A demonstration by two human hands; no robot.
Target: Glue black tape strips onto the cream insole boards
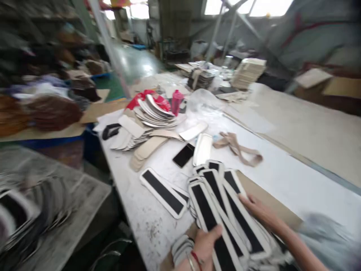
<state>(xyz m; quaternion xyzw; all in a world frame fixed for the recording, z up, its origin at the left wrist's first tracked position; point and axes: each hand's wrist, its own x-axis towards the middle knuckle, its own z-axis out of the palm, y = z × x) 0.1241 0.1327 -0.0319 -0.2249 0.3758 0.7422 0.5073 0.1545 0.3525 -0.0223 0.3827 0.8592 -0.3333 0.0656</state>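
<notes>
A pile of long panels point(205, 205), white-edged with a black middle strip and rounded corners, lies fanned out at the front of the table. My left hand point(207, 242) grips the near left panel, its thumb on top and the other fingers hidden beneath. At the pile's right side, my right hand point(255, 209) holds the edge of another panel; its fingers are partly hidden and slightly blurred. Two more such panels point(163, 192) lie overlapping just left of the pile. Under the pile a brown cardboard sheet point(265, 195) shows.
Beyond the pile are a black phone point(184, 155), a beige strap point(239, 148), stacked curved pale pieces point(155, 113) and a pink bottle point(176, 102). Clear plastic point(203, 101) lies behind them. On the left, a grey side table point(84, 195) holds more panels point(17, 210).
</notes>
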